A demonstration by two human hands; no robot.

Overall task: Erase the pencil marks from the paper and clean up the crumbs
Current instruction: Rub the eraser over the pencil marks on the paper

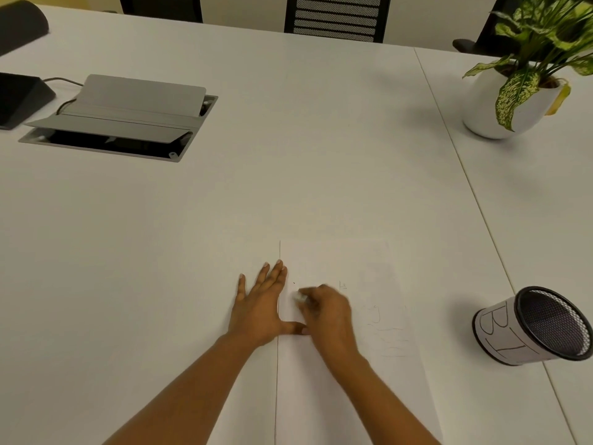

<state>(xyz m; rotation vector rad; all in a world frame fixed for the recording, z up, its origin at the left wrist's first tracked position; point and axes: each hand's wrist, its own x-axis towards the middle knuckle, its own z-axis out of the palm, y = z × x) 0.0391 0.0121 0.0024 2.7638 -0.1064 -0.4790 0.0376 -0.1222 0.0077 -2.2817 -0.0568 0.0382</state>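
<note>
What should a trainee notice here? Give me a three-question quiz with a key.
1. True or false: the left hand lies flat at the left edge of the paper.
2. What does the right hand hold? A) pencil B) eraser C) brush
3. Fill in: the mesh cup stands to the ___ of the paper.

Key: 1 true; 2 B, a small white eraser pinched in its grip, blurred, over the upper left part of the sheet; 3 right. Faint pencil marks remain on the paper's right side.
</note>
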